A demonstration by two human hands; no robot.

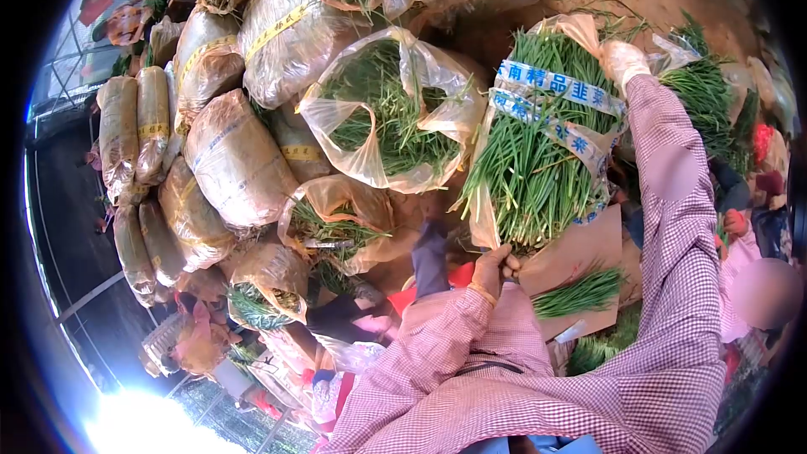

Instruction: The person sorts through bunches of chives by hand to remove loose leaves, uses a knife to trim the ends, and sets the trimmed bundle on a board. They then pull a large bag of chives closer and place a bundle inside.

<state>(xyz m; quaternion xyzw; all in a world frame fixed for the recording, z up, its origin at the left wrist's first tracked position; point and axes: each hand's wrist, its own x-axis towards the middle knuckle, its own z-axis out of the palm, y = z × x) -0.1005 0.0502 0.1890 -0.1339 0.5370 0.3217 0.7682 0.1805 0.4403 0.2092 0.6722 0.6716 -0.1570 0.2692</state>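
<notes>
A big bundle of green chives (538, 168) lies in front of me, wrapped by two blue-and-white printed bands (559, 86). A clear plastic bag (482, 214) runs along its left side and shows again at its top. My left hand (496, 271) is closed at the near end of the bundle, pinching the bag's lower edge. Stretched far forward, my right hand (624, 60), in a pale glove, is closed on the bag's edge at the bundle's upper right. Its fingers are partly hidden. A smaller bunch of chives (578, 292) rests on cardboard (601, 244) beside my left hand.
An open plastic bag of loose greens (391, 118) stands left of the bundle. Several full, taped bags (239, 155) are piled farther left. More chives (702, 92) lie at the right. Another person in pink (740, 286) is at the right edge, and others are at lower left.
</notes>
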